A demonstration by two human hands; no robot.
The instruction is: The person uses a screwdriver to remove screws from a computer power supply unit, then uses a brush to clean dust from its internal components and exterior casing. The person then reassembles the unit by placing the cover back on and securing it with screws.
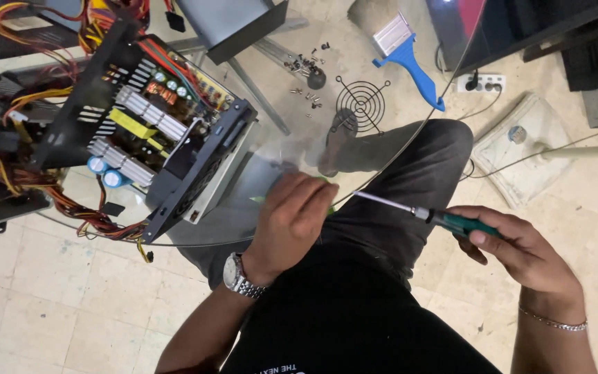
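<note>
The right hand (520, 253) is closed around the green handle of a screwdriver (444, 220), beyond the round edge of the glass table (410, 131). The left hand (292, 221) rests curled at this edge on something green, mostly hidden, near the opened power supply (153, 138). Between the hands there is open room; small screws (306, 66), a fan grille (361, 104) and a blue brush (406, 55) lie farther on the glass.

Viewpoint: one camera on the person's head, above a round glass table (271, 228).
Facing: steeply down, through the glass to the tiled floor.
Nearness: close; the table fills the upper left and its rim curves from upper right to lower left.
Nearest the camera: the person's torso, below the table rim.
Shared area: none, single view.
</note>
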